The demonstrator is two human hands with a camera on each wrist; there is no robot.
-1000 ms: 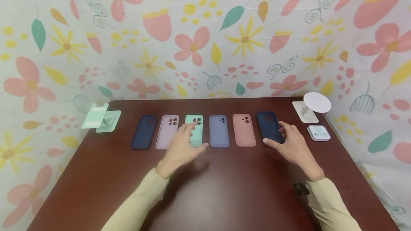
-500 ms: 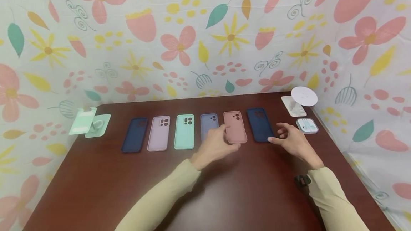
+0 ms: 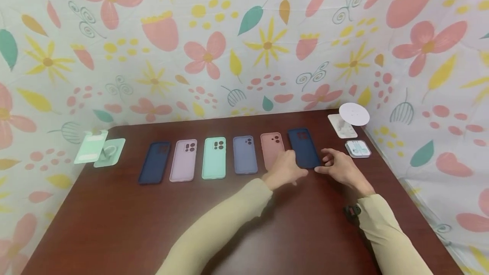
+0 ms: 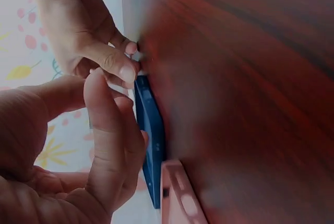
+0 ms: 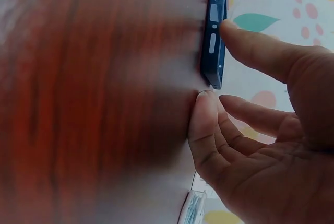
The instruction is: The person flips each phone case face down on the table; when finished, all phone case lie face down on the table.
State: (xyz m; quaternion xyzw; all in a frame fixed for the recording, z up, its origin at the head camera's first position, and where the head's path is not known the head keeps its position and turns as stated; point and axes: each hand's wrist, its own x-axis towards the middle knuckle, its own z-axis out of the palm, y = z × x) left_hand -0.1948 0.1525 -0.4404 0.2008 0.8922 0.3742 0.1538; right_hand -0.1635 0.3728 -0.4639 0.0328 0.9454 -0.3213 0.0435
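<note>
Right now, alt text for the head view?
A person's left grip partly hides a pink phone case; the right grip is beside a dark blue case. Four more cases extend the row leftward along a reddish-brown table.

Six phone cases (image 3: 245, 156) along a table (image 3: 305, 224), stand (image 3: 91, 147) left, second stand (image 3: 354, 114) right, earphone box (image 3: 358, 149) before it
</note>
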